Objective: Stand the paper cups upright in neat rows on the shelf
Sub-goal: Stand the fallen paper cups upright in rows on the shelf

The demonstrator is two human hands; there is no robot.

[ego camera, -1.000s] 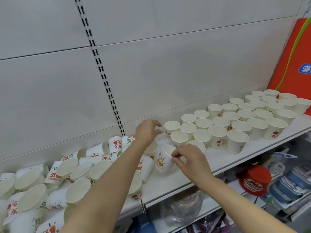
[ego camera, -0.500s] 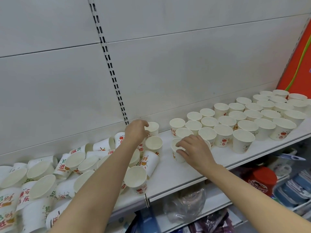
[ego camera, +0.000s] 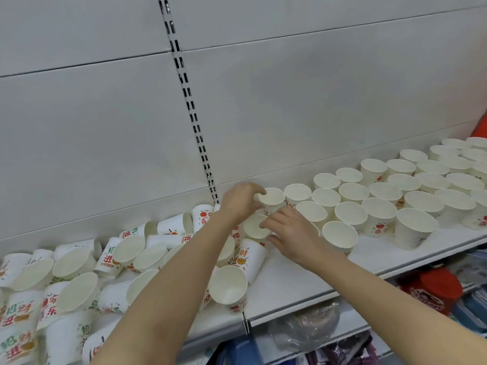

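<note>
My left hand [ego camera: 241,204] sits at centre frame with its fingers curled round the rim of 1 cup [ego camera: 271,200], which stands upright at the back of the shelf [ego camera: 303,275], just left of the standing rows. My right hand [ego camera: 292,234] is just below and right of it, thumb and fingers pinching a 2nd cup [ego camera: 257,226], mouth up, in front of the 1st. Both cups sit at the left end of the tidy block, so I judge I am adding them as the next column.

To the right, the rows [ego camera: 395,196] run toward the upper right edge of the frame: upright cups, mouths up, packed roughly 3 or 4 deep from the back wall to the shelf front. They look fairly even, though the front one beside my right wrist stands a little forward of the rest.

To the left, filling the lower left of the frame, the pile [ego camera: 79,280] is a jumble: cups on their sides, leaning on each other, printed sides showing, mouths pointing every way. 1 tipped cup [ego camera: 228,288] lies near the shelf's front edge under my left forearm.

By my reckoning the job is somewhere past halfway. The right stretch is done, and the whole left heap waits to be stood up and lined in.
</note>
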